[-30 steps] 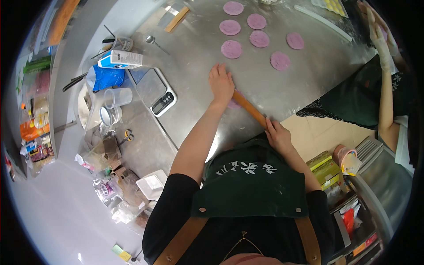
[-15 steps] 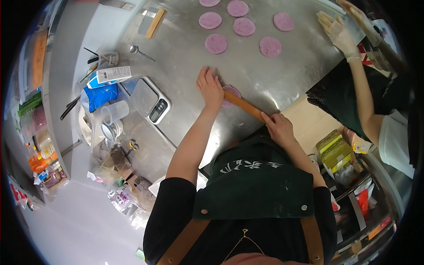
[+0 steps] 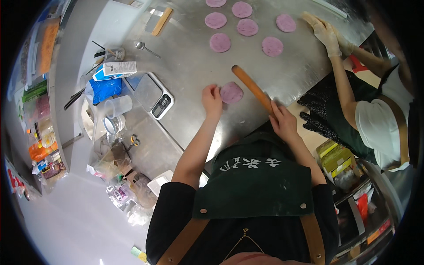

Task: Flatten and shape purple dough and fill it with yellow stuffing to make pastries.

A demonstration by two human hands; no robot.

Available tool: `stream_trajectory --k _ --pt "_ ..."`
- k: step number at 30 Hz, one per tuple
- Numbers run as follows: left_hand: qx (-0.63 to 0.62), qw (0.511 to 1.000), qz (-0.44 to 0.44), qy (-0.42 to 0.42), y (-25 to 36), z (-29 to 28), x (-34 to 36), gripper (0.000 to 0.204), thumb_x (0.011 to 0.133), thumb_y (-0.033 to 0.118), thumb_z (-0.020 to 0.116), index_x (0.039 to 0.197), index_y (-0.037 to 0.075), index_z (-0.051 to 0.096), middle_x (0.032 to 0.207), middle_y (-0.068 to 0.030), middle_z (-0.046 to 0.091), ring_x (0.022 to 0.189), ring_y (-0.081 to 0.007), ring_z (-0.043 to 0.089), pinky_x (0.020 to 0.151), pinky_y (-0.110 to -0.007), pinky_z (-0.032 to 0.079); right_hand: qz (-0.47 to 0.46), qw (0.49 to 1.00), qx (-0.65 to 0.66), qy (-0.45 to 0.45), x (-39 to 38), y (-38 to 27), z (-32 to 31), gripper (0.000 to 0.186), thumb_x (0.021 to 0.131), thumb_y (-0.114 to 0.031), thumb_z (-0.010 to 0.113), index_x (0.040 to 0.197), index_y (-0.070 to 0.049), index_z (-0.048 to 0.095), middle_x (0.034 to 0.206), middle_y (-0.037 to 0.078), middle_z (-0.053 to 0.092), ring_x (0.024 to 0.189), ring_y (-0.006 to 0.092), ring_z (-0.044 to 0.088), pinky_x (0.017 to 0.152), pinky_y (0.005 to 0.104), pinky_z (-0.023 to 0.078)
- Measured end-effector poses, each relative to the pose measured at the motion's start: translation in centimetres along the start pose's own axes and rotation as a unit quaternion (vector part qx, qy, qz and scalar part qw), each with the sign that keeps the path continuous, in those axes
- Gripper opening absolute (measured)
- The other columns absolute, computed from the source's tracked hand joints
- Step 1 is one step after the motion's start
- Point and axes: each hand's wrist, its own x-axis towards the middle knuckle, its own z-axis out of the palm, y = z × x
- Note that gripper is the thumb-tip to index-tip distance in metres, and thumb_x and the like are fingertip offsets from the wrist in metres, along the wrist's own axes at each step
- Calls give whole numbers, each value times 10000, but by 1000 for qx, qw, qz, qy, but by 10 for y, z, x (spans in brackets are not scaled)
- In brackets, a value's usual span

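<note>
Mid-rolling, prob.: round mauve dough disc (image 3: 232, 92) is met by L hand (image 3: 212, 100) (fingers curled, pinch unclear), brown wooden rolling pin (image 3: 252, 88) gripped by R hand (image 3: 284, 123), turn likely needed.

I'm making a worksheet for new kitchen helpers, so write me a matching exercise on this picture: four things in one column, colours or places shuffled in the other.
Things:
1. Rolling pin
2. Nearest dough round
3. Scale
4. Spoon

Descriptions:
A. White-edged, with a dark display
B. Purple, right beside the left hand
C. Silver-coloured, with a thin handle
D. Brown, held near one end by the right hand

Right pairs: 1-D, 2-B, 3-A, 4-C
</note>
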Motion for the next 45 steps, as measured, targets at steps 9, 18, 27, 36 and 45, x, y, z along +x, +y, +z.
stream_trajectory --k 9,18,27,36,45 --pt "88 993 -46 -58 16 15 -6 276 802 154 728 1013 2 637 860 -139 664 772 -249 645 721 -350 512 -50 993 -100 34 60 20 13 553 798 -118 679 1335 -149 550 855 73 496 738 255 567 628 364 499" --pt "-193 968 -102 -122 17 -9 -12 231 842 63 676 1054 -3 616 873 -105 649 786 -191 618 734 -304 501 -28 993 -117 13 61 16 18 563 822 -151 664 1361 -111 505 942 84 509 824 265 578 657 384 510" --pt "-95 995 18 -5 0 -29 18 291 899 65 596 1182 2 584 1105 -124 600 925 -208 602 832 -321 501 -36 999 -20 -22 22 11 4 590 795 -136 688 1347 -59 495 998 106 565 864 286 596 678 387 514" --pt "28 987 138 80 37 -13 35 261 885 100 601 1129 9 580 1170 -178 570 1094 -332 542 933 -407 442 -170 982 -54 -65 32 23 -10 570 729 -103 711 1274 -36 557 934 92 540 833 275 577 691 367 505" --pt "205 936 283 36 14 7 32 462 842 111 643 1262 -1 489 1356 -210 428 1297 -391 375 1080 -522 276 -148 983 -91 -68 27 17 -2 558 730 -106 710 1268 -61 570 906 84 525 830 267 559 690 375 495"
